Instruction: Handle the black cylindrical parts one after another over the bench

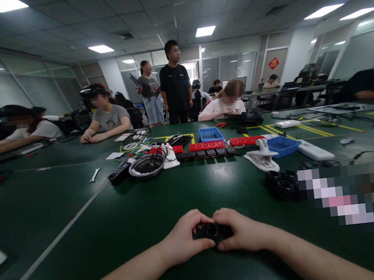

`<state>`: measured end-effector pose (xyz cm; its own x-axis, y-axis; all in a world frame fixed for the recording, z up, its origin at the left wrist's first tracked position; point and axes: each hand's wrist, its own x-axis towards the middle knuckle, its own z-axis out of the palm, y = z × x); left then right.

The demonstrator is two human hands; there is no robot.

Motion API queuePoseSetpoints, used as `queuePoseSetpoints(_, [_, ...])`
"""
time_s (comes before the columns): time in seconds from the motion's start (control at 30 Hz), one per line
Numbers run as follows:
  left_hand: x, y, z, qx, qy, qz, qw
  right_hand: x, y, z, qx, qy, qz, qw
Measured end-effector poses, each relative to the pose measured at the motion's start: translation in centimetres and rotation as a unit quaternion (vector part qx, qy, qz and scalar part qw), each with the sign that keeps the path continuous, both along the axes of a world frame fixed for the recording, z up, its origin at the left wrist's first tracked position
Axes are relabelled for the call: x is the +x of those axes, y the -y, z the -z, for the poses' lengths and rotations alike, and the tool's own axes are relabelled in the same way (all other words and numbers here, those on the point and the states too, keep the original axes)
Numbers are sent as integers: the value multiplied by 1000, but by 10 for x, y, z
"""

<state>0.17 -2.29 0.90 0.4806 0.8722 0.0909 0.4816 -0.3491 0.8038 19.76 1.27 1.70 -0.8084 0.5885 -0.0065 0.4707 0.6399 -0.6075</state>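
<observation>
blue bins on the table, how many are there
2: one bin behind the middle red strip; another bin farther right, between the white clip and a white case. Others may be hidden.

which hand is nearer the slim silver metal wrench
Left. The left-hand grip sits rightward of the slim silver metal wrench and closer to the wearer; the right-hand grip sits farther right, beyond the left-hand one.
</observation>
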Motion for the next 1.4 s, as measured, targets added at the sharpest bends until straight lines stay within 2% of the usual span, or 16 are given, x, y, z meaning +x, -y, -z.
queuePoseSetpoints(0.37, [1, 1, -1, -1, 2, -3, 1000, 0, -5, 9, -2, 3, 9, 1000])
queuePoseSetpoints(0.57, [2, 3, -1, 7, -13, -11, 1000, -3, -1, 7, -13, 11, 54, 998])
queuePoseSetpoints(0.73, [6, 5, -1, 9, -26, -41, 999, -7, 3, 11, -4, 15, 108, 994])
queuePoseSetpoints(0.83, [8, 6, -1, 11, -36, -68, 997, -12, 7, 14, 30, 38, 144, 988])
queuePoseSetpoints(0.97, [10, 7, 1, 26, -40, -102, 994, -20, 14, 17, 119, 70, 165, 977])
queuePoseSetpoints(1.03, [10, 7, 2, 29, -40, -106, 993, -21, 16, 17, 136, 77, 165, 974])
queuePoseSetpoints(1.13, [8, 6, 2, 30, -37, -97, 994, -18, 17, 15, 123, 49, 155, 979])
queuePoseSetpoints(1.27, [5, 3, 2, 18, -21, -49, 998, -8, 12, 10, 67, -17, 81, 994])
queuePoseSetpoints(1.4, [2, 3, 2, 10, -9, 1, 1000, -1, 5, 3, 9, -19, 12, 1000])
